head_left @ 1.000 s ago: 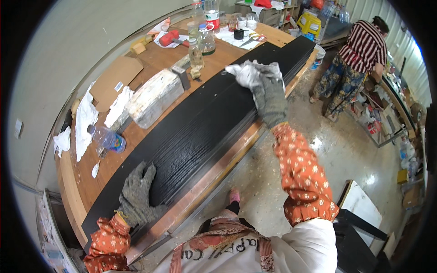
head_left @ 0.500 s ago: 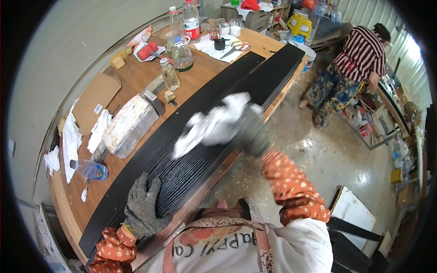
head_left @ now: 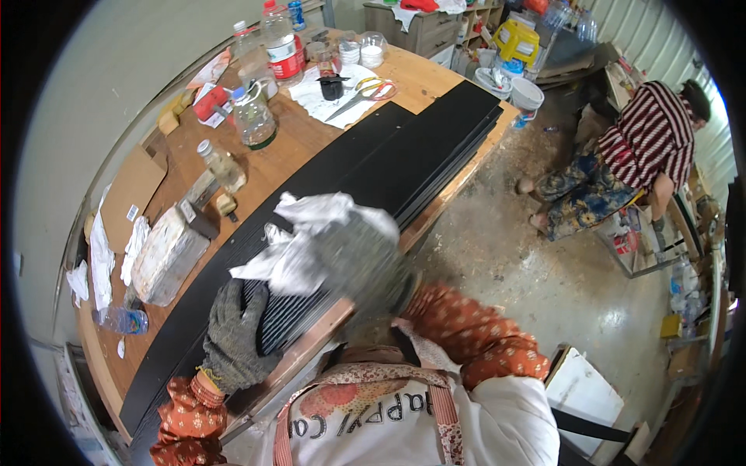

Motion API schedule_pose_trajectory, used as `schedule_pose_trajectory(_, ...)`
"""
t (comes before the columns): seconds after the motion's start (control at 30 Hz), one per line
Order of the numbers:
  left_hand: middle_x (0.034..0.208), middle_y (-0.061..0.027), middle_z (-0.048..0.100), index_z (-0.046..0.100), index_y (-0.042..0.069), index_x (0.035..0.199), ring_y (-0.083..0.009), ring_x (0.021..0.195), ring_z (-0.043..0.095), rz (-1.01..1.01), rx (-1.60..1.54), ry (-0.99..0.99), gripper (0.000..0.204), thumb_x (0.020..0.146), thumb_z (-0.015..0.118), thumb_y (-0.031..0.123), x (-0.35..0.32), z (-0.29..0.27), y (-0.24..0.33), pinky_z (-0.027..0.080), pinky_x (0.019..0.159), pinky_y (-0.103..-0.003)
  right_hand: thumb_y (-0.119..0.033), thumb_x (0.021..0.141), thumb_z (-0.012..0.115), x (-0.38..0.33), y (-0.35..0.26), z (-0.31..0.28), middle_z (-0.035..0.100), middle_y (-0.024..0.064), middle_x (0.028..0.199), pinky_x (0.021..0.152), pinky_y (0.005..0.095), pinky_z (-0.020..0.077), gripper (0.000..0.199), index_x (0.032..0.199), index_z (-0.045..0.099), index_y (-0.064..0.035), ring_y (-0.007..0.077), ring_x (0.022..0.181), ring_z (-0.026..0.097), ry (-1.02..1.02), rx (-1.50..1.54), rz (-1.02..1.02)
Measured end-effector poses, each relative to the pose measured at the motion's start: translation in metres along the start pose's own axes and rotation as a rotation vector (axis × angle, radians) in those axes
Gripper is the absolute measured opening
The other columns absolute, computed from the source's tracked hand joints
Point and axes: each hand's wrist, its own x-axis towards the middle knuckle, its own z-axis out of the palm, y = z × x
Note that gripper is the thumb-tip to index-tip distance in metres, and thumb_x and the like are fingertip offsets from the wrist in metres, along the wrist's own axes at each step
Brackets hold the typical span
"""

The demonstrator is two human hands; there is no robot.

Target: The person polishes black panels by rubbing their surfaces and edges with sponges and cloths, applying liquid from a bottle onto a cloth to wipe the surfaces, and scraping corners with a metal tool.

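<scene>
Black boards with a ribbed grain (head_left: pixel 388 167) lie stacked along the near edge of the wooden table. My right hand (head_left: pixel 365 260), in a grey knitted glove and smeared by motion, holds a crumpled white cloth (head_left: pixel 299 248) over the near part of the top board. The glove hides part of the cloth, and the fingers are not sharp. Lower left, my left hand (head_left: pixel 237 338) rests on the boards in a matching glove, its fingers stretched out and thumb apart, with nothing held. The cloth's left tip comes close to those fingertips.
On the wooden table (head_left: pixel 183 175) stand a clear jug (head_left: pixel 252 120), several bottles, scissors (head_left: pixel 365 97), a red-headed mallet (head_left: pixel 211 102) and a whitish wrapped block (head_left: pixel 167 256). A person in a striped top (head_left: pixel 649 132) bends over a low frame on the right.
My right hand and the cloth have come nearer and to the left, toward my left hand. The view has shifted slightly; my left hand stays on the boards.
</scene>
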Motion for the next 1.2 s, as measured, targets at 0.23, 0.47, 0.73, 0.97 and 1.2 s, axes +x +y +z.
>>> schedule_pose_trajectory(0.23,0.149,-0.0329,0.030,0.039,0.008,0.145,-0.0515,0.134,0.035,-0.054,-0.003,-0.057,0.102,0.055,0.084,0.024,0.006,0.005,0.005,0.031,0.110,-0.057,-0.023,0.093,0.053,-0.008,0.285,-0.134,0.063,0.0159,0.116,0.098,0.0468,0.0420,0.032,0.118,0.062,-0.0063,0.0337,0.108,0.058,-0.316,-0.504,0.439)
schedule_pose_trajectory(0.47,0.139,-0.0333,0.039,0.042,0.002,0.141,-0.0525,0.127,0.040,-0.223,0.104,0.080,0.099,0.058,0.083,0.037,0.023,0.015,0.040,0.029,0.110,-0.063,-0.028,0.087,0.066,-0.023,0.198,-0.084,0.059,0.0113,0.132,0.116,0.0534,0.0241,0.040,0.122,0.065,-0.0086,0.0286,0.131,0.048,-0.065,-0.307,0.215)
schedule_pose_trajectory(0.73,0.141,-0.0337,0.039,0.045,0.005,0.141,-0.0532,0.132,0.038,-0.309,0.101,-0.068,0.088,0.062,0.079,0.023,0.017,-0.003,0.054,0.026,0.113,-0.062,-0.023,0.093,0.059,-0.013,0.294,-0.133,0.065,0.0180,0.114,0.095,0.0413,0.0475,0.045,0.135,0.054,-0.0060,0.0364,0.107,0.061,-0.267,-0.451,0.544)
schedule_pose_trajectory(0.97,0.078,-0.0163,0.067,0.066,0.009,0.115,-0.0336,0.074,0.068,-0.631,-0.164,-0.172,0.036,0.079,0.070,0.015,0.035,-0.081,0.024,0.053,0.068,-0.043,-0.046,0.099,0.052,0.045,0.393,-0.171,0.065,0.0167,0.123,0.095,0.0369,0.0465,0.055,0.131,0.057,-0.0008,0.0270,0.110,0.062,0.222,-0.009,1.010)
schedule_pose_trajectory(1.2,0.069,-0.0122,0.058,0.062,0.006,0.080,-0.0339,0.065,0.059,-0.495,0.240,0.187,0.038,0.078,0.074,0.042,0.029,-0.050,-0.010,0.046,0.060,-0.043,-0.041,0.100,0.051,0.055,0.376,-0.118,0.065,0.0204,0.120,0.091,0.0391,0.0471,0.050,0.130,0.057,-0.0016,0.0319,0.108,0.062,0.054,-0.024,0.974)
